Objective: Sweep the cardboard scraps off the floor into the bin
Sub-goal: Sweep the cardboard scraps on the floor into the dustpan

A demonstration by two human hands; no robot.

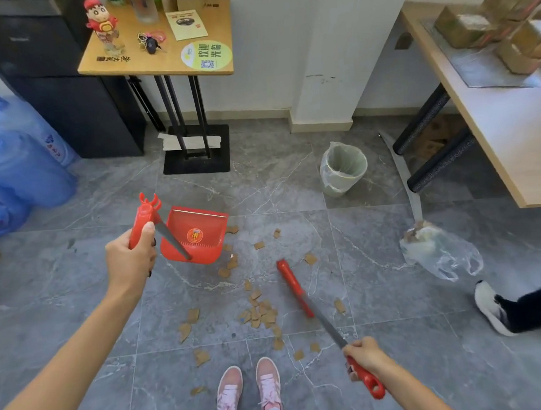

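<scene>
Several brown cardboard scraps (261, 314) lie scattered on the grey tiled floor in front of my pink shoes. My left hand (131, 258) grips the red handle of a long-handled red dustpan (195, 235), whose pan sits at the upper left edge of the scraps. My right hand (365, 356) grips the red handle of a broom (293, 287); its red head rests on the floor to the right of the main pile. A small bin (342, 168) lined with a clear bag stands farther back on the right.
A tall wooden stand (160, 58) on a black base is behind the dustpan. Blue water jugs (17, 166) stand at left, a desk (516, 140) at right. A clear plastic bag (441, 249) lies on the floor. Another person's shoe (491, 310) is at far right.
</scene>
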